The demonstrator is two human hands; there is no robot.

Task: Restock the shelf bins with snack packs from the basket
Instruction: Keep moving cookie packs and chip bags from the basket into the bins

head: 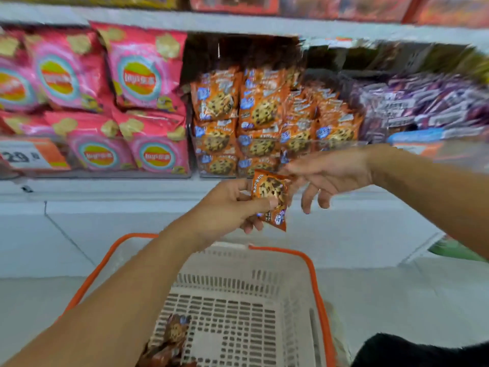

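I am looking down past my two bare forearms at a store shelf, with a shopping basket below me. The picture is blurred by motion.

My left hand (232,205) grasps a small orange cookie pack (272,198), thumb across its front and fingers curled behind it. The pack shows a chocolate-chip cookie and hangs tilted, one corner pointing down. My right hand (328,173) reaches in from the right and meets the pack's upper right corner; thumb and forefinger seem to pinch it while the other fingers hang loose and spread below. The blur keeps me from being sure how firm that pinch is.

The pack is in the air, in front of the shelf edge and just below a clear bin (264,144) stacked with matching orange cookie packs. To the left of that bin stand pink crisp bags (137,75) in two rows, with a price tag (29,154) at the far left. To the right lies a heap of purple snack packs (423,102), too blurred to read.

Below my arms is the white plastic basket (238,313) with orange handles (315,282). A few more cookie packs (169,340) lie in its near left corner, partly hidden by my left forearm. A dark shape sits at the lower right edge.
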